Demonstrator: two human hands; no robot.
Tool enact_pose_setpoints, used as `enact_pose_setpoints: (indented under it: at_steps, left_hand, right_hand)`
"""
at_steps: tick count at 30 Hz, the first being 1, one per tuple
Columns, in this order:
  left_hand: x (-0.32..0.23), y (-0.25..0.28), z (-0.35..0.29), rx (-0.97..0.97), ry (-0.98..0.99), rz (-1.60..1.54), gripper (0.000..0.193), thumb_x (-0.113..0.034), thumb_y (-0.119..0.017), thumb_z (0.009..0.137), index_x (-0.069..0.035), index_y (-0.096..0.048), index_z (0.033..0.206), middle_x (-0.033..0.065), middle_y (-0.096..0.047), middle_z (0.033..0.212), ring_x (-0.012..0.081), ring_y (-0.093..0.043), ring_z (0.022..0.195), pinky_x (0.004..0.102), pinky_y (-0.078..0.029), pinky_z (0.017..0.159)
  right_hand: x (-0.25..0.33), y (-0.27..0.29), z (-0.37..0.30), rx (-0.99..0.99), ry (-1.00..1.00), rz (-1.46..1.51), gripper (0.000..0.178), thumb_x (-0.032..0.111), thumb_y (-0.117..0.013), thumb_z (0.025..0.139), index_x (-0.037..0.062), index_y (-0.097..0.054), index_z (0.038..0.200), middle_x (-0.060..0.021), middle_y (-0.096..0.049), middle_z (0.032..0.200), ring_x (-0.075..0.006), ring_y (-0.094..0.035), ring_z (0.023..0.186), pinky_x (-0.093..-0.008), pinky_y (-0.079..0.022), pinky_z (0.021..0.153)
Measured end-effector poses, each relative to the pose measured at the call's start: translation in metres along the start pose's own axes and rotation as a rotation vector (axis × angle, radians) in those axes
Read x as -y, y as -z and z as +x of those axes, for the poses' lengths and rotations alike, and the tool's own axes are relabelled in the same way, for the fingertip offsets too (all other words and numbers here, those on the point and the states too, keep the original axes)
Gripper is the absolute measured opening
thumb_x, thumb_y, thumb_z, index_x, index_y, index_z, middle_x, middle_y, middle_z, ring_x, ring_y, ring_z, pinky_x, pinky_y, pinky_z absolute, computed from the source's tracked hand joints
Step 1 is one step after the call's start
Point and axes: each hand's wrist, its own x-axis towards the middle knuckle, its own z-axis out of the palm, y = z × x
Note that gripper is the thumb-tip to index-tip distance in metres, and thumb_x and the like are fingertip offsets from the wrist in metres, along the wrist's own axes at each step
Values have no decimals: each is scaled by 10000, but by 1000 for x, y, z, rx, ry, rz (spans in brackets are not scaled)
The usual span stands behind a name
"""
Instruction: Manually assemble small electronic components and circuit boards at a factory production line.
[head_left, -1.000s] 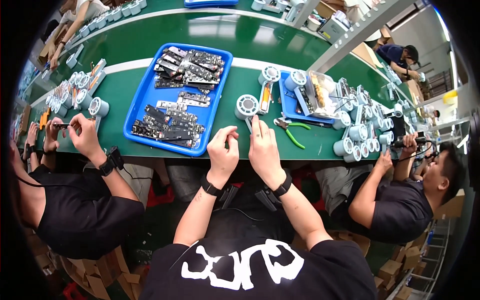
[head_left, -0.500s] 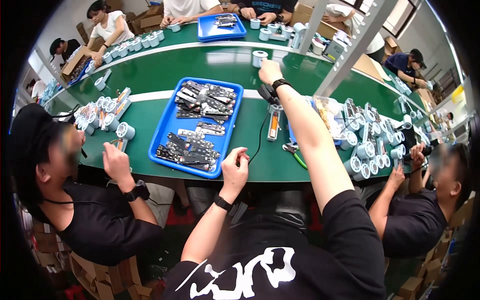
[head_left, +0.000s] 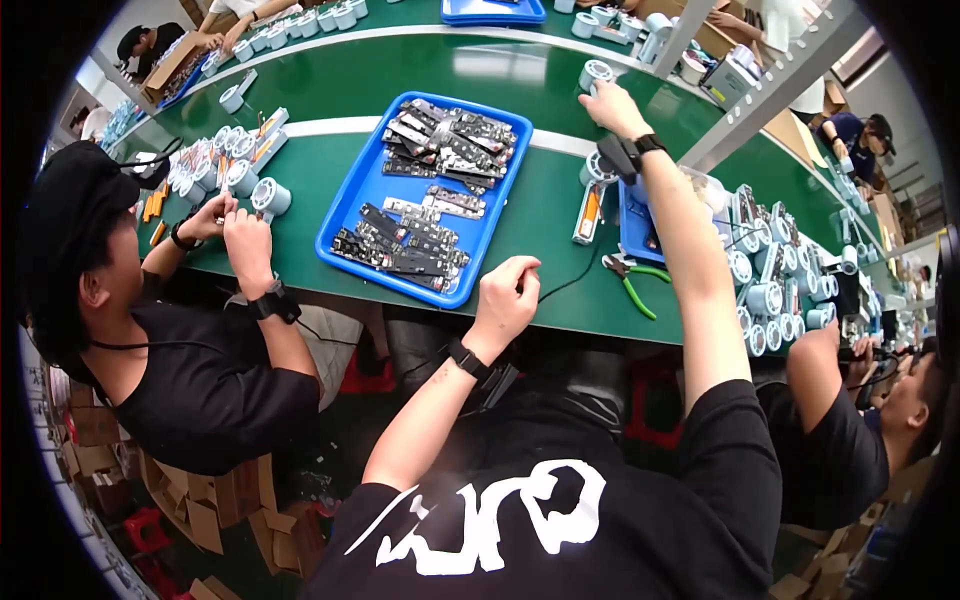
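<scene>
My right hand (head_left: 612, 108) reaches far across the green bench, its fingers closed at a light-blue round-headed housing (head_left: 595, 70). The hand hides that housing's lower part. Nearer me lies another light-blue housing (head_left: 588, 215), with an orange part in its open handle; my right wrist partly covers its head. My left hand (head_left: 508, 298) hovers over the bench's front edge with fingers curled in, and whether anything is inside cannot be made out. Just left of it sits a blue tray (head_left: 345, 205) with several dark circuit-board strips (head_left: 425, 245) in two heaps.
Green-handled cutters (head_left: 635, 280) lie right of my left hand, near a thin black cord (head_left: 572, 286). A smaller blue bin (head_left: 635, 225) sits under my right forearm. Housings crowd the bench at right (head_left: 765, 298) and left (head_left: 215, 165). Co-workers sit close on both sides; a metal post (head_left: 740, 85) stands far right.
My view has shifted, so the bench appears higher and farther right. My right hand and the housing there are slightly farther right of the tray. The left co-worker's hands have come together at a housing.
</scene>
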Motion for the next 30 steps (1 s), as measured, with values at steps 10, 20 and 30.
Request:
enact_pose_setpoints:
  at_steps: [10, 20, 30]
  left_hand:
    - [-12, 1, -10, 112, -230, 12, 149, 55, -619, 850, 9, -696, 970, 138, -698, 831, 279, -686, 711, 343, -550, 653]
    - [-10, 161, 33, 245, -202, 980, 216, -158, -749, 834, -63, -718, 1025, 81, -666, 1008, 280, -610, 1012, 415, -499, 882]
    - [-20, 159, 50, 358, 27, 517, 286, -135, -721, 915, -27, -685, 1177, 96, -671, 1026, 227, -670, 918, 359, -542, 809]
  right_hand:
    - [56, 51, -141, 450, 419, -50, 491, 285, -770, 788, 25, -681, 1196, -201, -717, 1042, -354, -690, 974, -424, -548, 892]
    - [74, 43, -259, -314, 428, 152, 535, 148, -760, 826, 40, -604, 1327, -165, -614, 1286, -318, -655, 1014, -426, -543, 845]
    - [87, 19, -328, -52, -160, 758, 313, 92, -742, 881, -9, -680, 1170, -89, -712, 943, -129, -667, 757, -258, -529, 681]
